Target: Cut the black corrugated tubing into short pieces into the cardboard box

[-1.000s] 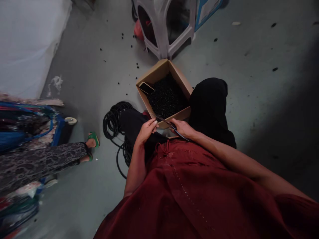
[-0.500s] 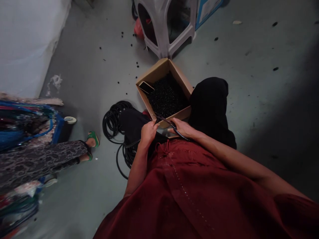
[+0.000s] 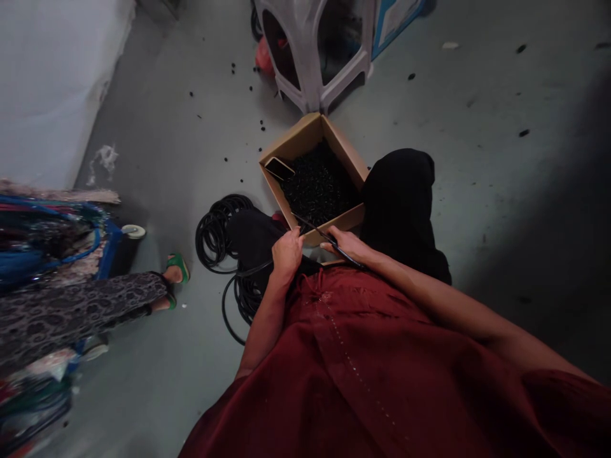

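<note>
My left hand (image 3: 287,254) is closed around a black tube (image 3: 258,270), which runs back over my left knee to a loose coil (image 3: 212,235) on the floor. In my right hand (image 3: 349,244) is a pair of dark scissors (image 3: 312,226), the blades pointing left past the left fingertips. Both hands are over the near edge of a cardboard box (image 3: 289,136) between my knees. Many short black pieces (image 3: 321,181) fill its bottom. A phone (image 3: 280,168) leans inside the box's left corner. The tube's cut end is hidden by my fingers.
A grey plastic stool (image 3: 310,57) stands right behind the box, with a blue box (image 3: 396,25) beside it. On the left are another person's legs (image 3: 119,296) in green shoes and a wheeled cart (image 3: 109,248). Small black bits are scattered over the floor.
The scissor blades, spread apart before, now look closer together. Both hands have stayed nearly in place, and the view has shifted slightly.
</note>
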`<state>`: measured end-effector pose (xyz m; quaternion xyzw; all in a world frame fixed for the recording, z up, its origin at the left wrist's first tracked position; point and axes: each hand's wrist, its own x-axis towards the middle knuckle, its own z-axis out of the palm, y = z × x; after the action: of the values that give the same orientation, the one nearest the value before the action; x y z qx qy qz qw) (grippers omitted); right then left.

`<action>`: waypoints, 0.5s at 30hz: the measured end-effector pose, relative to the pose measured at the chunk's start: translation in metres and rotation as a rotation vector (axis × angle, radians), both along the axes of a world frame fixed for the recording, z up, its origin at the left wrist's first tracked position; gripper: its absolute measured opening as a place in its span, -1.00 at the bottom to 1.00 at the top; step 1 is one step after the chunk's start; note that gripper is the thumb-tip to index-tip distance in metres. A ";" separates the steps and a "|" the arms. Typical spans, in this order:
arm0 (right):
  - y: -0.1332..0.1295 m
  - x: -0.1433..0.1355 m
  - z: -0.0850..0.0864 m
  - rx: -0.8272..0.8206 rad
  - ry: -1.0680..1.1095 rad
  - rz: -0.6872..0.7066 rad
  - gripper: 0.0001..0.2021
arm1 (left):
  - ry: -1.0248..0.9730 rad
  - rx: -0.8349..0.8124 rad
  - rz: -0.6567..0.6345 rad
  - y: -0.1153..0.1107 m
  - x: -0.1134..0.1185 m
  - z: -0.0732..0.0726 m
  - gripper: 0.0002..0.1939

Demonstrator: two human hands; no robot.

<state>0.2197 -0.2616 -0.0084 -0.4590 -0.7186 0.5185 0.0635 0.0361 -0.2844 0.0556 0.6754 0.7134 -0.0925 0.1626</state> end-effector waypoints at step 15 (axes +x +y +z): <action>0.001 -0.003 0.000 0.014 -0.069 -0.058 -0.64 | -0.017 -0.010 0.019 0.009 -0.001 -0.002 -0.71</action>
<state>0.2171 -0.2606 -0.0087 -0.4969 -0.7102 0.4954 0.0570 0.0349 -0.2754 0.0537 0.6684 0.7180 -0.0886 0.1728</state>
